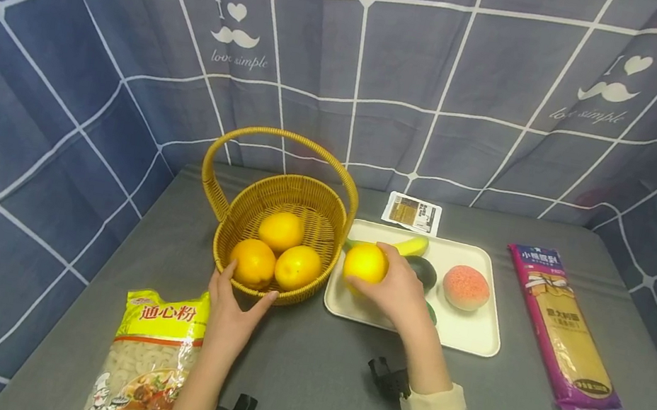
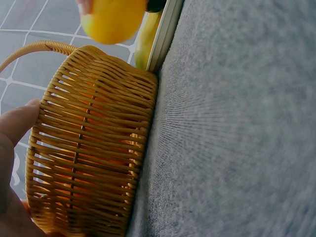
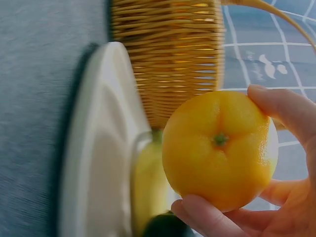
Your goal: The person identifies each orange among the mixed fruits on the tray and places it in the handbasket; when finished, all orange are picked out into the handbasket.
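A yellow-orange orange (image 3: 219,150) is held between the thumb and fingers of my right hand (image 1: 396,284), above the left part of a white tray (image 1: 465,338). My left hand (image 1: 230,315) touches the near rim of a wicker basket (image 1: 330,273), its thumb and fingers spread apart. Three more oranges (image 1: 281,232) lie inside that basket. On the tray, a banana (image 1: 414,246) and a dark green avocado-like fruit (image 1: 423,272) are partly covered by my right hand. A pinkish peach (image 1: 466,288) sits at the tray's right side.
A bag of macaroni (image 1: 150,356) lies left of my left forearm. Right of the tray lies a long purple pack of spaghetti (image 1: 567,329). Behind the tray is a small printed packet (image 1: 411,212). The basket's tall handle (image 1: 288,134) arches up, with a checked curtain behind.
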The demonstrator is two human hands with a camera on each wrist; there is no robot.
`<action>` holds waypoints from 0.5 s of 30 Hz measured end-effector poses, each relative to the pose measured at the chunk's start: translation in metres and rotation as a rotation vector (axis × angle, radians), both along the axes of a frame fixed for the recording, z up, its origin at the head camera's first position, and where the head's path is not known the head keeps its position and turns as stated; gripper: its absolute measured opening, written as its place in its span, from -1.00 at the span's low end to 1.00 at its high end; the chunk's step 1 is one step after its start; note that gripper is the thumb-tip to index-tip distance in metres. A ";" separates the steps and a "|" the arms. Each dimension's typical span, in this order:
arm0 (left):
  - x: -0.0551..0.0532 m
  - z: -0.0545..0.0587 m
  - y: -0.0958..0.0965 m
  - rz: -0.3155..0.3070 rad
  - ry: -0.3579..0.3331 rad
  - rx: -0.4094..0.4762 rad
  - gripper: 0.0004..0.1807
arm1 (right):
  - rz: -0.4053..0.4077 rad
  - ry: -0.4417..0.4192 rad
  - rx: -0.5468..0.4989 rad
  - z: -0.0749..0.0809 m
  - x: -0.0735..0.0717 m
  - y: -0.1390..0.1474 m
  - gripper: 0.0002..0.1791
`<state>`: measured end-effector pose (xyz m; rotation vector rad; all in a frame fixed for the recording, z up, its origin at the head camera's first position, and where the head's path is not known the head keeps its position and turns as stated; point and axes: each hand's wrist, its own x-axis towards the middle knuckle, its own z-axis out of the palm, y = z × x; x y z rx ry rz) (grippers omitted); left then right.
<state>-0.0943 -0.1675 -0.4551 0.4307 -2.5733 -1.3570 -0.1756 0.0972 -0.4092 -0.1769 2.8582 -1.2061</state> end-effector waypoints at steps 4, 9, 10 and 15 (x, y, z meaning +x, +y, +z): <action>0.000 0.000 0.000 -0.004 -0.002 0.001 0.08 | -0.005 -0.005 -0.039 0.015 0.006 0.004 -0.04; 0.001 -0.001 -0.001 -0.005 0.006 -0.004 0.08 | 0.016 0.004 -0.091 0.033 0.014 0.004 -0.04; 0.001 -0.001 -0.001 -0.004 0.009 -0.004 0.08 | 0.024 0.006 -0.103 0.036 0.015 0.003 -0.04; 0.000 -0.001 0.000 -0.003 0.012 -0.005 0.08 | 0.088 0.016 -0.197 0.045 0.017 -0.009 -0.07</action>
